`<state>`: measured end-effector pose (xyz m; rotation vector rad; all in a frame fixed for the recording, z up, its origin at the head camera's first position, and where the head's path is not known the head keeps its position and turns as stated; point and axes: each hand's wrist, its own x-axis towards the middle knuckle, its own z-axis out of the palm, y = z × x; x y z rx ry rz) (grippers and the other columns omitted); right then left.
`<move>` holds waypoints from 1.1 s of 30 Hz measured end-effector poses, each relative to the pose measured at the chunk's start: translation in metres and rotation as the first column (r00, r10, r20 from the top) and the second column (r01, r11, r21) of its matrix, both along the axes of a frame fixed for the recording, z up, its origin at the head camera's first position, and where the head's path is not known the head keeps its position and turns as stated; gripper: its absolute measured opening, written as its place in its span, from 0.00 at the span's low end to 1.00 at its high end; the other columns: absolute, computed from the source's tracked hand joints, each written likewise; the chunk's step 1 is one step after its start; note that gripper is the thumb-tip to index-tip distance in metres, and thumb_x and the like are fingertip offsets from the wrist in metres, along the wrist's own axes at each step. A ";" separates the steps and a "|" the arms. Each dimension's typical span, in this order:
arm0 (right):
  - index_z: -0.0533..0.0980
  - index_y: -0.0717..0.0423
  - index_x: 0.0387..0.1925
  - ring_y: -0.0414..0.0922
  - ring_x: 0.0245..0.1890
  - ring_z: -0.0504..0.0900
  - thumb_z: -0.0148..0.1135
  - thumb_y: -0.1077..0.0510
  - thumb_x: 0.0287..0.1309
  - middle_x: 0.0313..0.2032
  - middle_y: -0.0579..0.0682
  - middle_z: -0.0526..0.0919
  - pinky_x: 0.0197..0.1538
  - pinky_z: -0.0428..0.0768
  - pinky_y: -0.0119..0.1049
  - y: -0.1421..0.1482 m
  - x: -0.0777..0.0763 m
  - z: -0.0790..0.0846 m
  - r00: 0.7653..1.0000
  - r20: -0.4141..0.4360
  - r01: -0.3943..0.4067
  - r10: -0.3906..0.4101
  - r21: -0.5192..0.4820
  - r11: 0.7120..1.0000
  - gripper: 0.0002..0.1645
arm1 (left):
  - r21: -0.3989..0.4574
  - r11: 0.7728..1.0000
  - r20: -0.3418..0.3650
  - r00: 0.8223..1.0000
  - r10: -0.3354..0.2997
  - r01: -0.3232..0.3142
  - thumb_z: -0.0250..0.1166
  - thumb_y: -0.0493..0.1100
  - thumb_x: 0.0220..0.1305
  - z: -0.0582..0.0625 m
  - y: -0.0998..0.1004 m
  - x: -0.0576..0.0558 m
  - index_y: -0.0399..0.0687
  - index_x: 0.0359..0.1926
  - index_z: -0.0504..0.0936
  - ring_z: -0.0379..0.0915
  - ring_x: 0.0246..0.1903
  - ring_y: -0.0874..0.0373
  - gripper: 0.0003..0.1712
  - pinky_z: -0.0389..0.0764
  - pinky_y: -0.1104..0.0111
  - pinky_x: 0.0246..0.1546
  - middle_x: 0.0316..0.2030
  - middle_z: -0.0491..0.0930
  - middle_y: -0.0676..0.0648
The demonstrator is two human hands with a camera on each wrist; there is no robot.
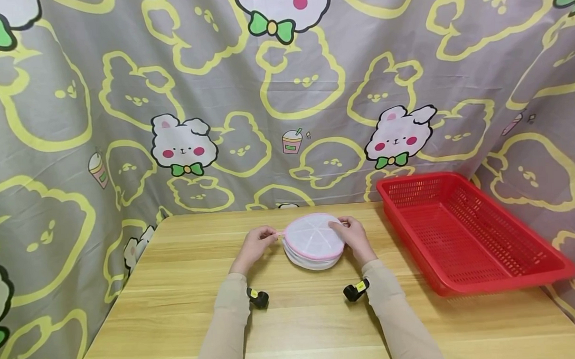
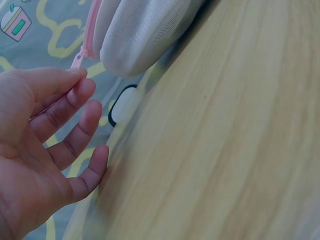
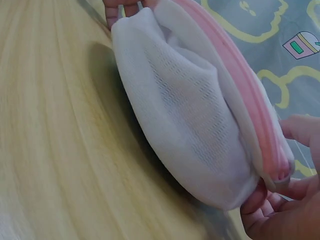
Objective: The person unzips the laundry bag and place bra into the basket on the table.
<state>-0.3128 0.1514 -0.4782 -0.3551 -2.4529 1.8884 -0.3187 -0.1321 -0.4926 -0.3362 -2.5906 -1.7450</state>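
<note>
A round white mesh laundry bag with a pink zipper round its rim sits in the middle of the wooden table, its top panel marked by lines like spokes. On its left side my left hand pinches the pink zipper pull between thumb and index finger, with the other fingers loosely spread. My right hand grips the bag's right edge, thumb on top. From the right wrist view, the bag's mesh side bulges softly below the pink zipper band; the fingers lie partly behind that edge.
A red plastic basket with perforated walls stands at the right of the table. Behind and at both sides hangs a grey patterned curtain. A small black camera is strapped to each wrist.
</note>
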 end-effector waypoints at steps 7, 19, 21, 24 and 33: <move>0.72 0.63 0.57 0.41 0.37 0.76 0.62 0.46 0.62 0.45 0.56 0.76 0.37 0.76 0.27 0.007 -0.001 0.000 0.999 -0.002 -0.045 0.045 -0.044 0.998 0.30 | -0.009 1.000 -0.008 1.000 0.005 -0.005 0.64 0.37 0.64 0.000 -0.001 0.000 0.40 0.38 0.83 0.77 0.36 0.54 0.05 0.75 0.71 0.38 0.33 0.83 0.44; 0.69 0.63 0.60 0.44 0.42 0.73 0.59 0.50 0.65 0.46 0.56 0.73 0.40 0.75 0.26 0.007 -0.006 0.000 0.997 -0.046 -0.070 0.067 -0.047 0.996 0.29 | -0.033 0.996 -0.027 0.996 0.080 -0.081 0.64 0.39 0.63 -0.001 0.006 -0.001 0.40 0.36 0.84 0.72 0.30 0.62 0.06 0.75 0.71 0.33 0.31 0.81 0.46; 0.69 0.62 0.61 0.45 0.43 0.73 0.59 0.50 0.65 0.47 0.57 0.73 0.41 0.74 0.26 0.006 -0.007 0.000 0.996 -0.048 -0.074 0.073 -0.025 0.997 0.29 | -0.037 0.995 -0.027 0.996 0.090 -0.091 0.64 0.39 0.64 -0.001 0.006 -0.001 0.40 0.37 0.84 0.72 0.30 0.61 0.06 0.75 0.71 0.32 0.31 0.81 0.46; 0.68 0.61 0.63 0.47 0.46 0.74 0.58 0.49 0.65 0.50 0.58 0.73 0.42 0.74 0.27 0.005 -0.008 0.000 0.996 -0.043 -0.083 0.083 0.000 0.997 0.30 | -0.040 0.994 -0.022 0.995 0.098 -0.099 0.64 0.40 0.64 0.000 0.007 -0.001 0.41 0.38 0.84 0.73 0.30 0.58 0.07 0.74 0.71 0.28 0.31 0.81 0.45; 0.67 0.61 0.65 0.49 0.49 0.72 0.57 0.49 0.66 0.52 0.59 0.72 0.44 0.72 0.28 0.005 -0.008 0.000 0.995 -0.028 -0.095 0.095 0.016 0.995 0.32 | -0.031 0.993 -0.036 0.993 0.111 -0.112 0.65 0.40 0.64 0.008 0.016 -0.003 0.40 0.36 0.84 0.76 0.32 0.51 0.07 0.74 0.72 0.28 0.31 0.81 0.43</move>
